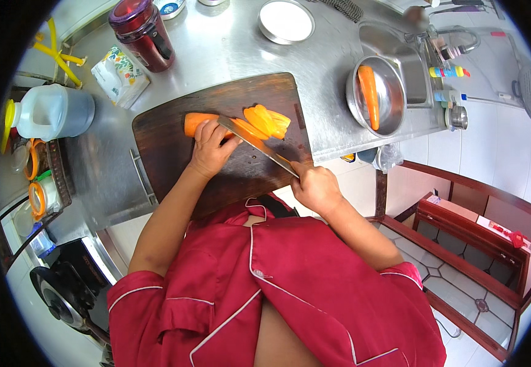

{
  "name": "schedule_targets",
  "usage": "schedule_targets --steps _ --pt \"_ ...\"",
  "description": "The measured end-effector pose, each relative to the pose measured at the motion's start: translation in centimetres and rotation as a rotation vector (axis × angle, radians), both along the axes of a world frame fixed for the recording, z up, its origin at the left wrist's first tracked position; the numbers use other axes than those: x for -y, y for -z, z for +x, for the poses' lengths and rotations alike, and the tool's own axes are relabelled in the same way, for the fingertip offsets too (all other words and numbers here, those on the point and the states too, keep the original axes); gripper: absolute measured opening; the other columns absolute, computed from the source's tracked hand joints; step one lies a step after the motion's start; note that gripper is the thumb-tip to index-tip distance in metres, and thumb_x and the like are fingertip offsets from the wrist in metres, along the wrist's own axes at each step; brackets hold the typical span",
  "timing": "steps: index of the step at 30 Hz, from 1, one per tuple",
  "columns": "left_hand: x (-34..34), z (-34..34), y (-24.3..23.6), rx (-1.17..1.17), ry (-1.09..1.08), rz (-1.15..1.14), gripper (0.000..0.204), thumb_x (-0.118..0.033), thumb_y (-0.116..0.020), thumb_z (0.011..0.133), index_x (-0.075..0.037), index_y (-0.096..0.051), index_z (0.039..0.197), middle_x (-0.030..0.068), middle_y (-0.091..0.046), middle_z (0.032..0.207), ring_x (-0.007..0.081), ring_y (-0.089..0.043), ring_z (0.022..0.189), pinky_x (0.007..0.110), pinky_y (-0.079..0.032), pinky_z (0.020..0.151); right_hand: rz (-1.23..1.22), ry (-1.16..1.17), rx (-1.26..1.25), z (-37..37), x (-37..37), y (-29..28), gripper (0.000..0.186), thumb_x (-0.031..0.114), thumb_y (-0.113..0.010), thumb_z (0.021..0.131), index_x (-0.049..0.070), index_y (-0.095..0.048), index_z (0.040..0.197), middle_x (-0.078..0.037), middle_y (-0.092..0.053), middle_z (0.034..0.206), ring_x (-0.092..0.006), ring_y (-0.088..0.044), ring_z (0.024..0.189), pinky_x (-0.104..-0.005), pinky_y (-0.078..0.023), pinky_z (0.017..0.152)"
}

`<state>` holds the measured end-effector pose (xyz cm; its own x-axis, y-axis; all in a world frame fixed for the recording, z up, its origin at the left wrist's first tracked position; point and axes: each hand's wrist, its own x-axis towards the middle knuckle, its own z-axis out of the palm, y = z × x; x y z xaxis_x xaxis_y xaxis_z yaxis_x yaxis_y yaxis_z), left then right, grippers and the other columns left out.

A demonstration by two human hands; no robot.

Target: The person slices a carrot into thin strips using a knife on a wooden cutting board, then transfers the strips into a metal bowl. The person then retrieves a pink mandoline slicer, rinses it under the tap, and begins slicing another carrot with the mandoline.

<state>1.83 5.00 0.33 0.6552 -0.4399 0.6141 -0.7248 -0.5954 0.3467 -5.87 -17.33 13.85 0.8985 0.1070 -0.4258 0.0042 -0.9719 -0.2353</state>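
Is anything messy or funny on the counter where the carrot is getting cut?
Nothing looks spilled or broken. The left hand steadies the carrot on the dark cutting board, the right hand holds the knife, and the slices lie in a pile. Another carrot sits in the metal bowl.

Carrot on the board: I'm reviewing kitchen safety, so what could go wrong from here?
1. The left hand presses the carrot with its fingertips right beside the knife blade; a slip could nick them.
2. The carrot is round and could roll under the cut.
3. The cutting board overhangs the counter edge on the person's side, so hard pressure from the right hand might tip or shift it.
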Motion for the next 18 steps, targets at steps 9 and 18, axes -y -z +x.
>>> schedule_targets --steps 9,18 --pt "0.0 0.1 0.1 0.008 0.007 -0.009 0.018 -0.019 -0.071 0.068 -0.015 -0.068 0.085 0.0037 -0.058 0.101 0.0233 -0.05 0.103 0.043 -0.036 0.092 0.019 0.02 -0.111 1.9 -1.1 0.0 0.026 0.017 -0.055 0.077 0.006 -0.061 0.099 -0.021 -0.063 0.074 -0.0374 -0.063 0.073 -0.047 -0.051 0.07" --pt "0.2 0.0 0.3 0.013 0.003 -0.025 0.023 -0.015 -0.069 0.069 -0.015 -0.067 0.092 0.0052 -0.056 0.108 0.0238 -0.049 0.106 0.042 -0.035 0.093 0.065 0.017 -0.127 2.4 -1.2 0.3 0.021 0.02 -0.052 0.079 0.004 -0.06 0.089 -0.023 -0.064 0.078 -0.0388 -0.063 0.077 -0.0471 -0.051 0.073"
